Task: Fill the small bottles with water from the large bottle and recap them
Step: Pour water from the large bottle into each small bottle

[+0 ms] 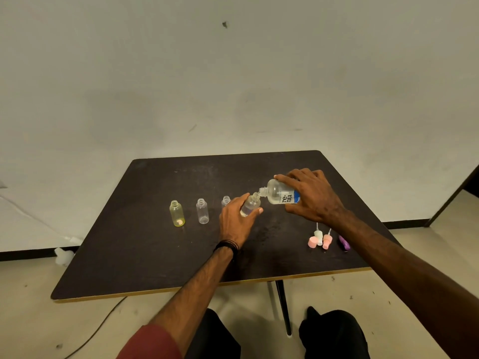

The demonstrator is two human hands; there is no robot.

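I tip the large bottle (pixel 281 195) in my right hand (pixel 312 196), fingers wrapped round it, its mouth at the neck of the small bottle (pixel 251 205) gripped in my left hand (pixel 237 220). Water looks partway up. Three other bottles (pixel 202 211) stand uncapped on the table (pixel 129 250); all caps (pixel 320 239) lie loose, so I judge most work remains.

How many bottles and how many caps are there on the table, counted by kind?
Small bottles: 4 (yellow, clear, one behind the left hand, one held)
Large bottle: 1
Caps: 4 (pink, white, pink, purple)
Total: 9
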